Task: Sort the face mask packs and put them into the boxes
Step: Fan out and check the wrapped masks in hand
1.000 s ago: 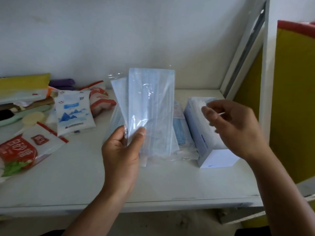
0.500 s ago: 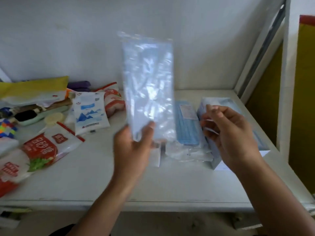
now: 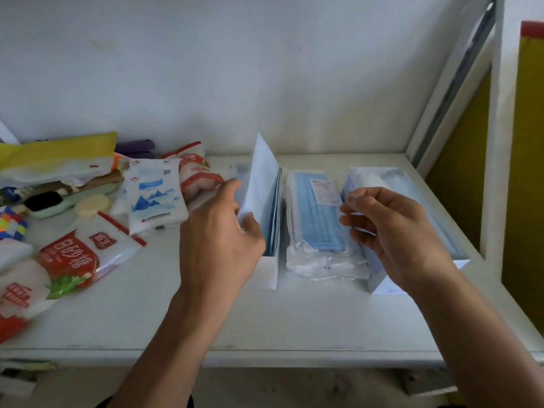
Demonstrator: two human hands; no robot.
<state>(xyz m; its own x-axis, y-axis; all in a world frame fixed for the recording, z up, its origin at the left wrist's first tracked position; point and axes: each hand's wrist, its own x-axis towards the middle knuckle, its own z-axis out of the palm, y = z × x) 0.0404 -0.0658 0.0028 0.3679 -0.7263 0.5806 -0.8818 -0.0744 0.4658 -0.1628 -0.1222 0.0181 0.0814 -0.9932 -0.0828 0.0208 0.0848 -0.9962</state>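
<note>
Head view: left hand (image 3: 217,240) pinches a pale blue pack (image 3: 260,184) upright in the left box (image 3: 269,272), another pack (image 3: 318,219) lies between the boxes, and the right hand (image 3: 394,231), fingers loosely curled and empty, hovers over the right box (image 3: 385,285).

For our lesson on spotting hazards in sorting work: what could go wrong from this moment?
1. The pale pack that the left hand pinches stands tilted, only partly inside the left box; it could snag on the standing packs in there and crumple.
2. That narrow box might slide or tip under the push, toward the bag of blue masks lying right beside it.
</note>
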